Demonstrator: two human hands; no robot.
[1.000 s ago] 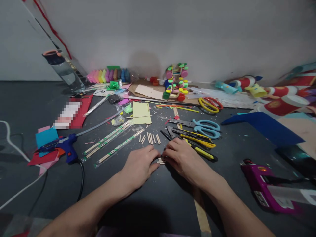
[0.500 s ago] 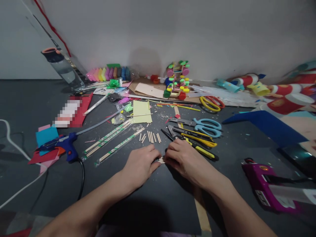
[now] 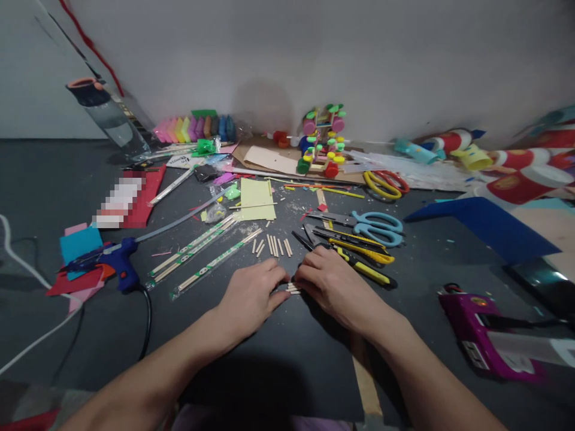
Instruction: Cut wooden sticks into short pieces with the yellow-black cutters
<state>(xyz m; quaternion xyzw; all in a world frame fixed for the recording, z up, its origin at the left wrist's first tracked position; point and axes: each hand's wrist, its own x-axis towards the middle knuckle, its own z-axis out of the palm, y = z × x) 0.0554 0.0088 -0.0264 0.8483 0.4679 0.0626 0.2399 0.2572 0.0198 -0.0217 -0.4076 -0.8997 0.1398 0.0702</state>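
Observation:
A small row of short wooden sticks [image 3: 293,288] lies side by side on the dark table between my hands. My left hand [image 3: 251,293] is curled at their left ends, with thumb and forefinger a little apart around them. From the other side my right hand [image 3: 332,284] bends its fingers over the right ends and hides them. Several more short cut sticks [image 3: 274,245] lie loose just beyond my fingertips. Yellow-and-black pliers [image 3: 368,272] and a yellow utility knife [image 3: 366,251] rest just past my right hand.
Wrapped chopsticks [image 3: 215,263] and a blue glue gun [image 3: 126,263] lie left. Light-blue scissors [image 3: 380,227] lie beyond the knife. A purple device [image 3: 485,335] sits right. At the back stand a water bottle [image 3: 110,120] and colourful wheeled models [image 3: 321,143].
My left thumb and forefinger have parted slightly, so more of the short sticks shows. My right hand has shifted slightly left. The whole view has tilted a little.

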